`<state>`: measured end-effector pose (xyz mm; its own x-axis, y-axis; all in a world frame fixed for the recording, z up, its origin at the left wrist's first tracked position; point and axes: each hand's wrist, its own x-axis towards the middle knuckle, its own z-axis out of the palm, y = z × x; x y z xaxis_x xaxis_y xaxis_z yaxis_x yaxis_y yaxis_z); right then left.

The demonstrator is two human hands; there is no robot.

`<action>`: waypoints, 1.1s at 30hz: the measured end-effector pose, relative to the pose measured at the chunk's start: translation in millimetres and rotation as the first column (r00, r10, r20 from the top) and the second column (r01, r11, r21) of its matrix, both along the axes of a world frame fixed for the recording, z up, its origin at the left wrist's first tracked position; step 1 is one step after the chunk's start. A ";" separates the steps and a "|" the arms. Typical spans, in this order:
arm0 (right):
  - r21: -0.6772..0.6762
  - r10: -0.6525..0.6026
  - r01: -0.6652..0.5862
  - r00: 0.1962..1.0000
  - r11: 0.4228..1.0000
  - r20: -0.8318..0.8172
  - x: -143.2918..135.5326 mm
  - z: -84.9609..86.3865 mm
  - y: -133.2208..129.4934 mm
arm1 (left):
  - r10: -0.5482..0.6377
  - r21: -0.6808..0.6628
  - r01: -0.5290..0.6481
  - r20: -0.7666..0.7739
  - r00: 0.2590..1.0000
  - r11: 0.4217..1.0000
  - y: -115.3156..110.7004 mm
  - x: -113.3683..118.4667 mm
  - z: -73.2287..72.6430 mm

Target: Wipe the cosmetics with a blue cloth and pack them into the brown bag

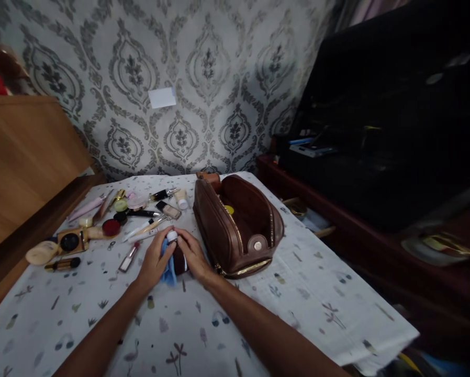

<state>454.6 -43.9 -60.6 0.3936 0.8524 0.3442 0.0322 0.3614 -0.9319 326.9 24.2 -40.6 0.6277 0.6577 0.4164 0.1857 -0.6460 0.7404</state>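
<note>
Between both hands, just above the table's middle, is a small dark bottle (180, 260) with a white cap (172, 236). My left hand (155, 260) is closed on a blue cloth (168, 271), which lies against the bottle's left side. My right hand (194, 257) grips the bottle from its right, fingers near the cap. Right beside that hand stands a brown zip bag (223, 230), its top open and a round yellow item (229, 209) inside. A clear tube with a dark red cap (129, 257) lies left of my left hand.
Several cosmetics spread over the left of the patterned tablecloth (203, 324), among them a red round pot (111, 227), a compact (69, 241) and a powder puff (42, 252). A wooden panel (26, 152) borders the left; a dark screen-like panel (376, 131) rises at right.
</note>
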 end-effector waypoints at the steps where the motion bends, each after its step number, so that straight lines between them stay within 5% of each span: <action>1: 0.011 -0.009 0.009 1.000 1.000 0.010 -0.9 -0.5 0.5 | 0.008 0.000 -0.008 -0.001 1.000 1.000 0.2 0.2 -0.6; 7: 0.037 -0.078 0.074 0.990 0.997 0.116 -4.4 -1.3 -1.4 | 0.051 0.006 -0.051 0.015 0.999 0.999 -2.5 -0.3 5.0; 16: 0.002 -0.019 0.019 0.975 1.000 0.219 -8.9 8.9 -9.5 | 0.250 -0.089 -0.243 0.084 0.965 0.966 2.4 -6.6 11.2; 26: -0.054 0.002 -0.001 1.000 0.999 0.004 -7.1 -1.7 0.2 | 0.189 -0.136 -0.172 0.123 0.974 0.976 -3.7 3.2 5.5; 33: -0.073 -0.105 0.085 0.930 0.994 -0.353 -5.2 3.3 2.7 | 0.044 -0.235 -0.031 0.053 0.998 0.972 -19.7 8.1 -5.6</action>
<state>449.4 -41.3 -57.3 0.5615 0.8187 0.1200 -0.2731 0.3202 -0.9071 335.1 4.5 -46.2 0.5803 0.7636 0.2832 0.1591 -0.4474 0.8801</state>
